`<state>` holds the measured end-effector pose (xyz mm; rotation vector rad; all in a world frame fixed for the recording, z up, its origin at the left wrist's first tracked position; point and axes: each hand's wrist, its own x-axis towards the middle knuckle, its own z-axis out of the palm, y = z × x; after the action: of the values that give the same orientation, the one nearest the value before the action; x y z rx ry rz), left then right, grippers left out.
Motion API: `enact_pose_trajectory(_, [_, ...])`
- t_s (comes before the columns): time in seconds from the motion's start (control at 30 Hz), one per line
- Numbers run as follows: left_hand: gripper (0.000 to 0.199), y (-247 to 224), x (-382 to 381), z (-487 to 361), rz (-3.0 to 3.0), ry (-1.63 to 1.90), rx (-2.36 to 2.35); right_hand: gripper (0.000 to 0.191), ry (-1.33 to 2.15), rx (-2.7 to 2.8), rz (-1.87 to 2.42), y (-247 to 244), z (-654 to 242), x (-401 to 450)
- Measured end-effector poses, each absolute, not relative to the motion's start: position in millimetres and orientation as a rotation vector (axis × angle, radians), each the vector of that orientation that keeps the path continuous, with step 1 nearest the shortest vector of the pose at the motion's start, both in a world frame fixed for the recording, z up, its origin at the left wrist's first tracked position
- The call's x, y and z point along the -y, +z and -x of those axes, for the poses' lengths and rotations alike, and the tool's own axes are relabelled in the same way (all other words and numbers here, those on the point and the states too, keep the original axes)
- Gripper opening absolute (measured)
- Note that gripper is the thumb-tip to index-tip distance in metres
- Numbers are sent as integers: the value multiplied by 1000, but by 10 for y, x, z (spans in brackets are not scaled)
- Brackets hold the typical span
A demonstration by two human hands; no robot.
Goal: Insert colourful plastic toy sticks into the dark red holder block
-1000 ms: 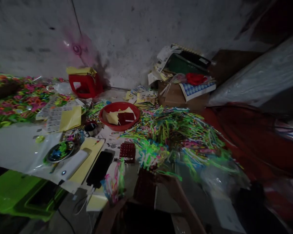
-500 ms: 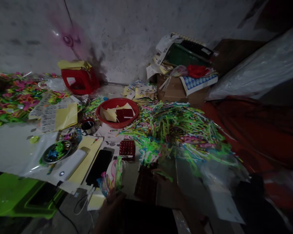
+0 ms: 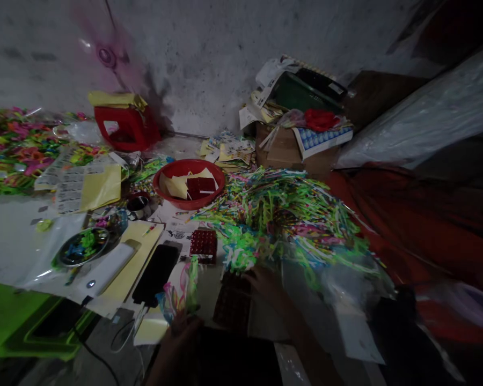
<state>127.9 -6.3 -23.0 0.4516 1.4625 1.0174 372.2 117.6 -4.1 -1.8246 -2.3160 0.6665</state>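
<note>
My left hand [image 3: 185,324] is closed round a bundle of thin strips in pink, blue and green [image 3: 179,292] that stick up above the fingers. Over the upper edge of a dark red studded sheet [image 3: 232,303] is my right hand [image 3: 261,281], its fingers blurred and dark, so what they hold cannot be made out. Just beyond it lie green and white strips [image 3: 241,249], part of a large tangled heap [image 3: 306,214]. A smaller red studded stack [image 3: 203,245] rests left of those strips.
A red basin [image 3: 161,194] with cards stands behind. To the left are a phone [image 3: 155,274], a white device [image 3: 110,268], a metal bowl [image 3: 66,260] and a metal cup [image 3: 139,209]. A cardboard box [image 3: 279,147] sits at the back.
The view has shifted slightly, moving most things left. My right hand has come up to the top of the red sheet near the green strips. The left still grips its bundle.
</note>
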Motion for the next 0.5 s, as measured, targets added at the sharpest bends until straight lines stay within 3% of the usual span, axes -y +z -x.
enact_pose_trajectory(0.33, [54,56,77,-1502,-376,1132,-1393,31,630,2162,1824,-97,-3799,-1160])
enact_pose_trajectory(0.5, [58,201,71,-1635,-378,1073,-1130,48,1126,1864,1714,32,-3634,-721])
